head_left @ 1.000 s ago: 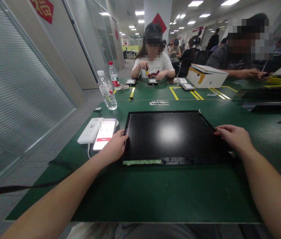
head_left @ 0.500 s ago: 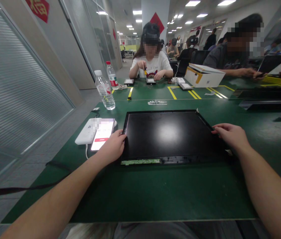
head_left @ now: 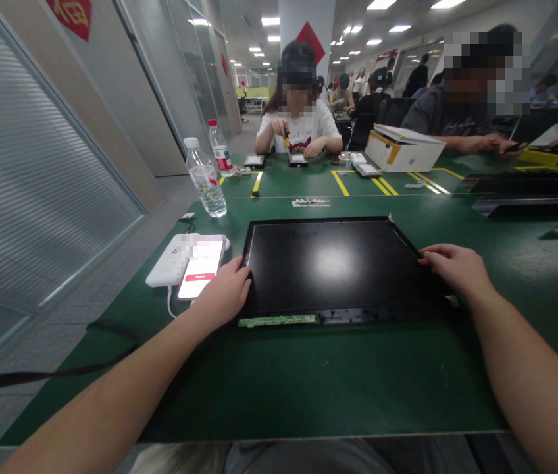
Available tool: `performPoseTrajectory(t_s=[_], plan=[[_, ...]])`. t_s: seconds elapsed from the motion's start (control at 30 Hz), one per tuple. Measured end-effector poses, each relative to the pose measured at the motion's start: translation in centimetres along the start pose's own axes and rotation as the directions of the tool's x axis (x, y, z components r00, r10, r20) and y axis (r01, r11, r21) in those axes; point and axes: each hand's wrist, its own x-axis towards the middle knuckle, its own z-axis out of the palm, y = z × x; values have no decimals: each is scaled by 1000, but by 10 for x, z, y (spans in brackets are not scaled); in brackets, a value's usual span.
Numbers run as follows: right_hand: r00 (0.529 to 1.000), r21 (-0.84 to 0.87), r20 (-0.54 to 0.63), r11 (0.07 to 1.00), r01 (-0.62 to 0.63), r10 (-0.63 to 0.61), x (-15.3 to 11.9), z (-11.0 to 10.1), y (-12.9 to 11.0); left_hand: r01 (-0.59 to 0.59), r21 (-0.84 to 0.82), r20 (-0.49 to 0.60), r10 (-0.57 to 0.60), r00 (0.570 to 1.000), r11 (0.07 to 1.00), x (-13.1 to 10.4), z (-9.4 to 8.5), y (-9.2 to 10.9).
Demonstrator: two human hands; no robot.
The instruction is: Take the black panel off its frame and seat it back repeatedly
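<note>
Over tabletop, L hand & R hand grasp opp. side edges of screen, backs up, forearms reaching fwd, angled inward.

The hands and forearms are bare, and dark grey clothing shows lower down

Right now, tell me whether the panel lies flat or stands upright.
Flat: the panel lies on the table, glossy face up, with the left hand and right hand at its side edges.

head cam, close abv green table, faces fwd & down.
</note>
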Motion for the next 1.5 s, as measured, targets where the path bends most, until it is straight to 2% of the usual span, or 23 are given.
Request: performPoseTrajectory(t_s=[0.27, 0.37, 0.53, 0.67, 0.8, 1.03, 1.17, 1.23, 1.27, 1.3, 1.4, 1.43, 1.5], plan=[[1000, 12, -5, 1000, 27, -27, -4, -1, -3, 19, 29, -2, -19, 1000, 999, -1, 0, -1], [998, 12, -42, 999, 44, -43, -5, -2, -2, 41, 18, -26, -40, 999, 999, 0, 2, -1], [995, -42, -94, 999, 16, -20, -2, -1, -1, 48, -3, 15, -48, 999, 999, 0, 1, 1], [1000, -95, -10, 995, 20, -21, 3, 4, 2, 55, -39, 17, -54, 998, 998, 1, -2, 2], [992, -211, 100, 973, 95, -75, 9, 9, 6, 78, -77, 11, -77, 997, 994, 2, -1, -2], [987, -257, 130, 959, 121, -90, 11, 9, 9, 138, -179, 7, -139, 990, 974, 1, -3, -2], [989, -273, 127, 956, 109, -77, 11, 9, 7, 206, -340, -4, -220, 975, 918, -1, -6, 1], [991, -287, 117, 953, 96, -65, 11, 9, 7, 220, -483, -18, -261, 965, 848, -1, -5, 3], [992, -295, 112, 951, 89, -58, 11, 9, 8, 230, -577, -18, -294, 956, 783, -1, -4, 4], [993, -300, 107, 950, 84, -54, 12, 10, 8, 236, -680, -11, -332, 943, 694, 0, -3, 6], [994, -304, 95, 949, 86, -60, 14, 11, 11, 233, -923, 72, -457, 886, 306, 3, -2, 13], [994, -304, 91, 948, 89, -64, 15, 11, 12, 228, -955, 110, -485, 867, 191, 3, -2, 16], [993, -311, 95, 946, 93, -67, 16, 11, 13, 233, -972, 186, -526, 830, 23, 5, -5, 21]])
